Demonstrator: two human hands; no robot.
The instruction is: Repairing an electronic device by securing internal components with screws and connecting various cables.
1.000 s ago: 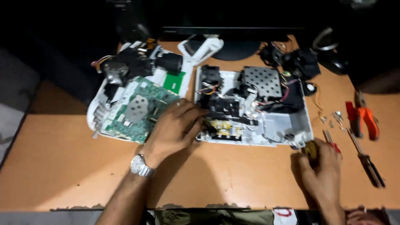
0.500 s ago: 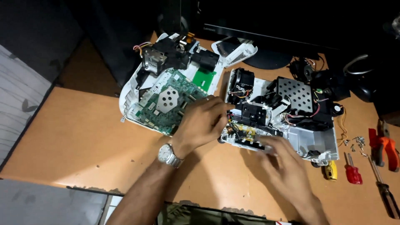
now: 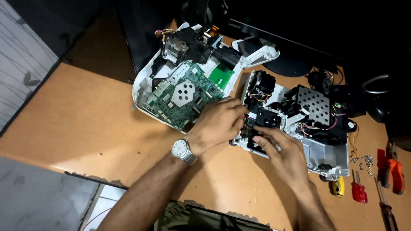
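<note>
A dismantled white device lies in two halves on the wooden table [image 3: 85, 115]. The left half [image 3: 145, 92] carries a green circuit board [image 3: 180, 96]. The right half [image 3: 325, 158] holds black modules and a perforated metal shield [image 3: 314, 105]. My left hand [image 3: 218, 124], a watch on its wrist, rests between the halves with fingertips at the black module [image 3: 265, 119] on the right half's left edge. My right hand [image 3: 282, 154] lies on the same half's front corner, fingers curled onto that black part. What the fingers pinch is hidden.
Tools lie at the table's right edge: a small yellow screwdriver [image 3: 338, 187], a red-handled screwdriver [image 3: 358, 192], orange-handled pliers [image 3: 396, 171], a long dark screwdriver [image 3: 387, 209] and several loose screws [image 3: 364, 161]. A monitor stand [image 3: 287, 64] and black cables sit behind.
My right hand left the yellow screwdriver at the right and moved left onto the right half's front corner. My left hand shifted from the circuit board toward the black module. The view swung left.
</note>
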